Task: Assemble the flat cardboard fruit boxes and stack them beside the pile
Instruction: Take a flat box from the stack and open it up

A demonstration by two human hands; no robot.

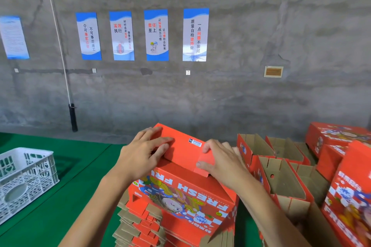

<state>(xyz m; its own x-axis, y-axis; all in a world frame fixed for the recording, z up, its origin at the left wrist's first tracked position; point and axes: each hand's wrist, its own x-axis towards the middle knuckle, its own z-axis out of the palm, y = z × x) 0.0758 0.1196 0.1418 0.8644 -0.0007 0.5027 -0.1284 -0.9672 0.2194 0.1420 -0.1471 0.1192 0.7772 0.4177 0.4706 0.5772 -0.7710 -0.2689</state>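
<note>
A red printed cardboard fruit box (180, 192) stands half-formed on top of the pile of flat boxes (140, 224) at bottom centre. Its plain red top flaps face me, one with a small barcode label. My left hand (140, 154) lies on the left flap with straight fingers pressing it down. My right hand (218, 158) presses on the right flap, thumb along the flap's edge. Assembled open boxes (281, 178) stand nested in a row to the right, brown insides showing.
More red boxes (341, 146) are piled at the far right. A white plastic crate (26, 176) sits on the green surface (66, 196) at left. A grey concrete wall with posters rises close behind, and a pipe runs down it at left.
</note>
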